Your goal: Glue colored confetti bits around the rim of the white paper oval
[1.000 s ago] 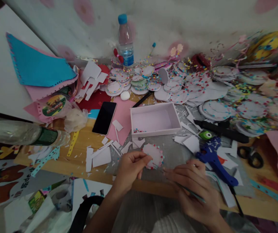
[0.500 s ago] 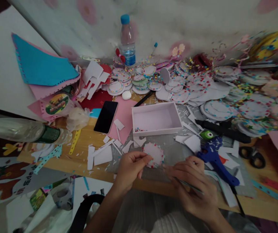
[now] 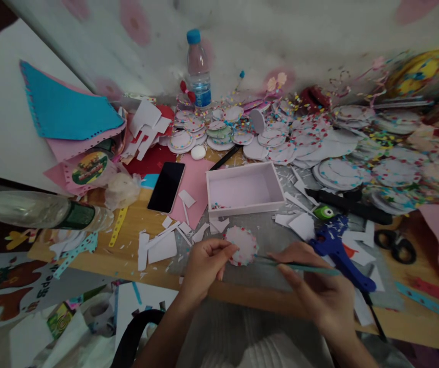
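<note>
Between finger and thumb, my left hand pinches the left edge of a round white paper disc rimmed with small red and blue bits. My right hand grips a pair of thin greenish tweezers, whose tips reach the disc's lower right edge. Whether anything sits between the tips is too small to tell. Just behind the disc stands an open white box with a few coloured bits in its near left corner.
Right of the box lie a blue glue gun and black scissors. A phone rests on the left, near a lying clear bottle. Decorated discs pile up along the wall beside a water bottle. Paper scraps litter the table.
My right hand has turned, and the tweezers now point left with their tips at the disc's edge. My left hand keeps its pinch on the disc. The view has shifted slightly.
</note>
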`<state>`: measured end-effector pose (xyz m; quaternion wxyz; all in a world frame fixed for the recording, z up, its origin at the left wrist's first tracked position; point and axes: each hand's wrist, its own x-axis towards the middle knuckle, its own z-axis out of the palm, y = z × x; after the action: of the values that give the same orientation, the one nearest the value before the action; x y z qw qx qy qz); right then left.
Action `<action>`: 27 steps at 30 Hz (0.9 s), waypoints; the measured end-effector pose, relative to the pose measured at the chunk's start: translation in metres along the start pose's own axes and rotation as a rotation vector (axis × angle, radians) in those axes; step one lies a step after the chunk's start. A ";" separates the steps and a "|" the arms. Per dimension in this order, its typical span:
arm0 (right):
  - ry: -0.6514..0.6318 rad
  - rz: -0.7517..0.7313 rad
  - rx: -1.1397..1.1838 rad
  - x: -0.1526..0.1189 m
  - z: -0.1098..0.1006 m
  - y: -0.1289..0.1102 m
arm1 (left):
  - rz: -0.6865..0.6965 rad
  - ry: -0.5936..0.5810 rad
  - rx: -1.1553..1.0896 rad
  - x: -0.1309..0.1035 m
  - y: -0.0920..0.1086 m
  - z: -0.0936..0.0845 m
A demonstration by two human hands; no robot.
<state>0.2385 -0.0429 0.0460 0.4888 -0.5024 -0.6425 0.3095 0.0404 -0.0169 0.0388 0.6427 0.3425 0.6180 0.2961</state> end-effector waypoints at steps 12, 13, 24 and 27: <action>0.294 -0.046 -0.105 0.054 0.008 0.016 | 0.622 0.370 0.388 -0.008 0.004 -0.020; 0.263 -0.068 -0.150 0.056 0.009 0.018 | 0.752 0.396 0.473 -0.007 0.005 -0.023; 0.139 -0.049 -0.192 0.044 0.012 0.022 | 0.875 0.149 0.847 0.016 -0.016 -0.033; 0.103 -0.023 -0.176 0.039 0.013 0.023 | 0.918 0.161 0.800 0.015 -0.024 -0.033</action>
<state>0.2332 0.0021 0.0334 0.4789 -0.5513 -0.6469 0.2199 0.0076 -0.0166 0.0103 0.2227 0.7649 0.5172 0.3129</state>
